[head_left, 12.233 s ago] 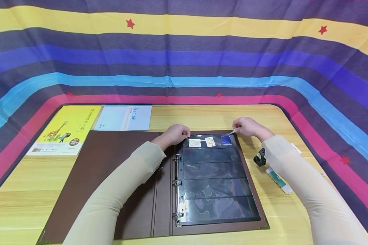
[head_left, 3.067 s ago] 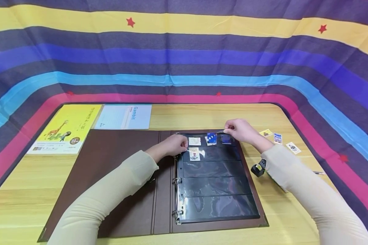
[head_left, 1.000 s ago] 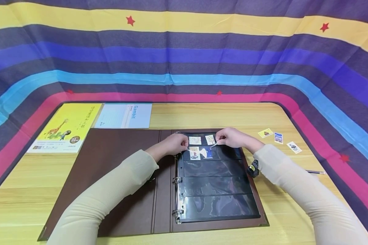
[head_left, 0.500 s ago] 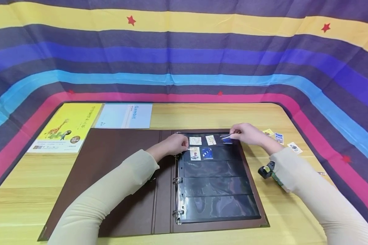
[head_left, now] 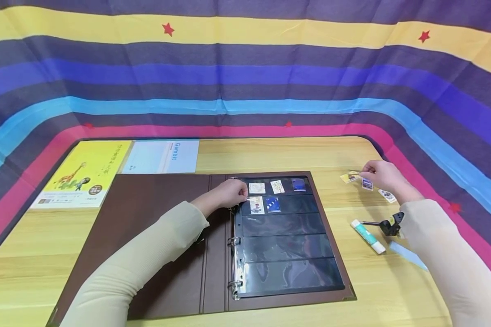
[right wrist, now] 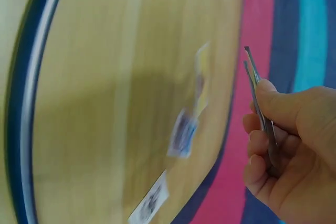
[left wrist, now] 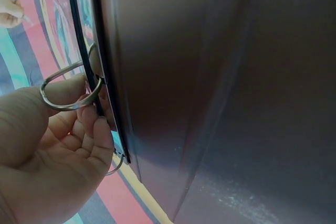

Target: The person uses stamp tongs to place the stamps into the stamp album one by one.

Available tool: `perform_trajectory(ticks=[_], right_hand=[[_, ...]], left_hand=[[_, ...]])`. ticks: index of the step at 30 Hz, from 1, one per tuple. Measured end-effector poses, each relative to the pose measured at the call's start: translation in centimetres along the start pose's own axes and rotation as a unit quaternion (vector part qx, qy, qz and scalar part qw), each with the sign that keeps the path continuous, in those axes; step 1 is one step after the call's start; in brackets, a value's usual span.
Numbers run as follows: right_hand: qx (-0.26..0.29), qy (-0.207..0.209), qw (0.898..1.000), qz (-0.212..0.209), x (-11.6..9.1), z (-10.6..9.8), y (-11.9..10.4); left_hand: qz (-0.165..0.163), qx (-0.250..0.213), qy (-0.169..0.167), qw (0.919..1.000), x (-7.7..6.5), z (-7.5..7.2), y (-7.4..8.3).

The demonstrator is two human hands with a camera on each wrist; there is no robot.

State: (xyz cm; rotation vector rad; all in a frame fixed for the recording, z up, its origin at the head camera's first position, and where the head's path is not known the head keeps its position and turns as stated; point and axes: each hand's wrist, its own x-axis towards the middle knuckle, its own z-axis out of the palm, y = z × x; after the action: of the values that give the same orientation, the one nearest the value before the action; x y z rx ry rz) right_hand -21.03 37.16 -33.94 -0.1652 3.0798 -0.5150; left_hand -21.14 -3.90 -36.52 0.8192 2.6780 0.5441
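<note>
A brown ring binder (head_left: 167, 254) lies spread on the table, with a black pocket page (head_left: 290, 250) on its rings. Three postage stamps sit in the page's top row, including a dark blue stamp (head_left: 298, 185) at right. The second row holds a pale stamp (head_left: 257, 205) and a blue patterned stamp (head_left: 273, 204). My left hand (head_left: 229, 193) pinches the page's left edge beside a metal ring (left wrist: 71, 90). With my right hand (head_left: 386, 176) I hold tweezers (right wrist: 254, 85), their tips apart and over a loose yellow stamp (head_left: 349, 178).
Beside the yellow stamp lie a blue stamp (head_left: 367, 184) and a white stamp (head_left: 388, 195). A glue stick (head_left: 368, 237), a dark pen (head_left: 370, 223) and a pale blue strip (head_left: 408, 255) lie nearer. A yellow book (head_left: 82, 175) and a Gambit notebook (head_left: 161, 156) are at back left.
The blue patterned stamp has gone from the tweezers into the second row. The right hand then touched the top-right stamp with the tweezers and moved right to the loose stamps. The left hand stayed.
</note>
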Motion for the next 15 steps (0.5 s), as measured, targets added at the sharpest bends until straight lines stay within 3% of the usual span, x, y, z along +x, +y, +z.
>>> perform_trajectory(ticks=[5,15], right_hand=[[-0.017,0.005,1.000,0.021,0.5,-0.1,1.4],[-0.042,-0.026,0.995,0.085,1.4,-0.2,1.6]], left_hand=[[0.002,-0.003,0.000,1.0000,-0.1,0.0,0.0],[-0.003,-0.004,-0.001,1.0000,0.0,0.0,0.0]])
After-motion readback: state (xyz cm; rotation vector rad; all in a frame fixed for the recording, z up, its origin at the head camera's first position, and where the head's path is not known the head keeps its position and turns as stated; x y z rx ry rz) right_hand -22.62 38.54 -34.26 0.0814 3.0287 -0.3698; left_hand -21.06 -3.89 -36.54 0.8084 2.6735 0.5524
